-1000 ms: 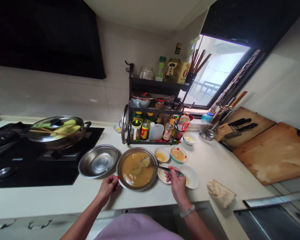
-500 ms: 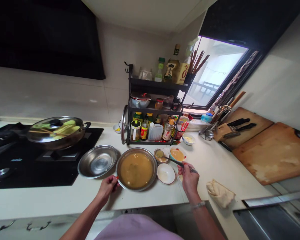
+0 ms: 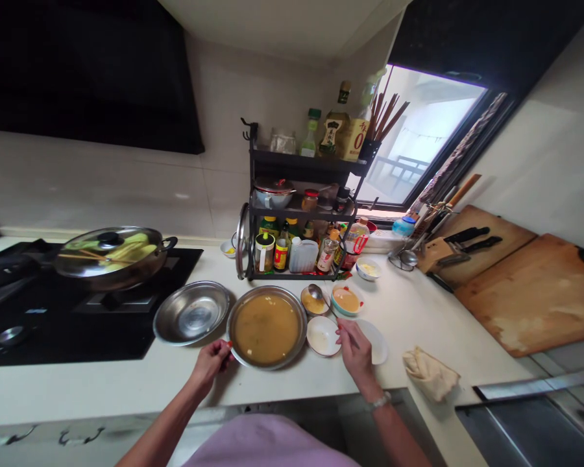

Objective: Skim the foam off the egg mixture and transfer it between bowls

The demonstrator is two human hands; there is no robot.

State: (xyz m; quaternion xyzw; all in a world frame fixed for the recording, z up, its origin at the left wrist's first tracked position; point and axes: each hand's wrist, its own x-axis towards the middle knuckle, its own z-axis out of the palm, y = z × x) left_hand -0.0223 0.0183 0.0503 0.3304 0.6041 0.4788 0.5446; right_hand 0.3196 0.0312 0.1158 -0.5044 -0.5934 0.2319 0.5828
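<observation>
A steel basin of yellow-brown soup (image 3: 266,327) sits near the counter's front edge. My left hand (image 3: 213,362) grips its near-left rim. My right hand (image 3: 354,347) is closed on the handle of a metal spoon (image 3: 320,296), whose bowl hangs over a small bowl of yellow liquid (image 3: 313,303). Beside that stands a blue-rimmed bowl of orange sauce (image 3: 346,300). An empty white bowl (image 3: 322,336) lies just left of my right hand, and a white dish (image 3: 377,344) is partly hidden behind it.
An empty steel basin (image 3: 191,312) sits left of the soup. A lidded pan (image 3: 109,255) rests on the black stove (image 3: 53,324). A black condiment rack (image 3: 299,214) stands behind. A crumpled cloth (image 3: 429,375), knife block (image 3: 438,254) and wooden boards (image 3: 535,295) are at the right.
My right hand carried the spoon out of the soup basin, rightward to the small bowl of yellow liquid. My left hand stayed on the basin's rim.
</observation>
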